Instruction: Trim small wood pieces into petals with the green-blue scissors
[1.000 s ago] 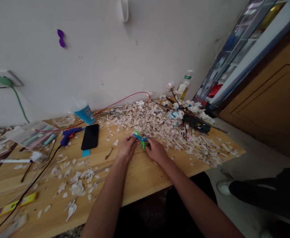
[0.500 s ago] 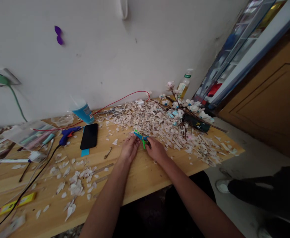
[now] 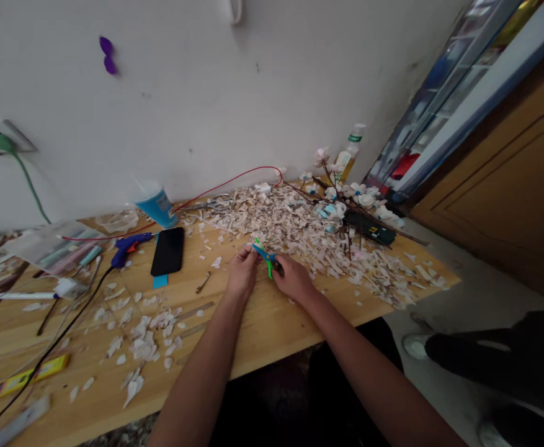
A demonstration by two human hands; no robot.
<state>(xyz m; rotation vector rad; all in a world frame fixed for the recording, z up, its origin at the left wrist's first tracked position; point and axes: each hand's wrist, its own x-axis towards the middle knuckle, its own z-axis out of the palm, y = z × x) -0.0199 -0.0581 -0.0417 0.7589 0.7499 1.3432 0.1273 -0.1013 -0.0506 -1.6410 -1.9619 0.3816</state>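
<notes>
My right hand (image 3: 293,276) is closed around the handles of blue and green scissors (image 3: 266,254), whose blades point up and left toward my other hand. The fingers of my left hand (image 3: 242,268) are pinched together at the blade tips; what they hold is too small to make out. Just beyond both hands spreads a big heap of pale, shredded scraps (image 3: 276,214). A twig-like bone-coloured piece (image 3: 203,283) lies on the wooden table (image 3: 262,347) left of my left wrist.
Leftward lie a black phone (image 3: 168,251), a blue glue gun (image 3: 127,247), a blue cup (image 3: 159,208) and loose pale petals (image 3: 144,344). Branches with white flowers (image 3: 358,195) and a bottle (image 3: 348,154) stand at the right back. A person's legs (image 3: 467,354) show beyond the table's right edge.
My left fingers have drawn closer together at the scissor tips. The scissors have shifted only slightly, and the view has moved a little.
</notes>
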